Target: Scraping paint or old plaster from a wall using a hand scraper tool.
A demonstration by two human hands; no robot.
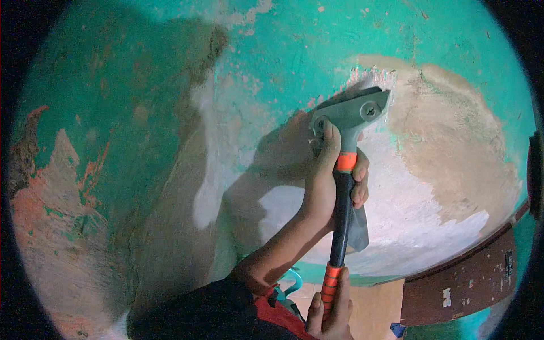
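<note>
A long-handled wall scraper [343, 204], with a grey head, a screw near each end and a black and orange handle, stands nearly upright in view. Its blade edge rests at or close to the green painted wall [276, 55], beside ragged pale scrape marks. My left hand [335, 178] wraps the handle just below the head, its thumb up against the head. Lower down, my right hand [329, 308] grips the orange ribbed end. Behind the handle, under my left hand, shows a dark flat blade [359, 231], perhaps a putty knife's; its handle is hidden.
A large white and tan patch [408, 199] of bared or filled wall lies right of the scraper. Peeling plaster [59, 204] marks the left. At lower right is a worn brown board [459, 276]. Below are a light floor [374, 301], a teal curved object [295, 282] and a small blue item [398, 330].
</note>
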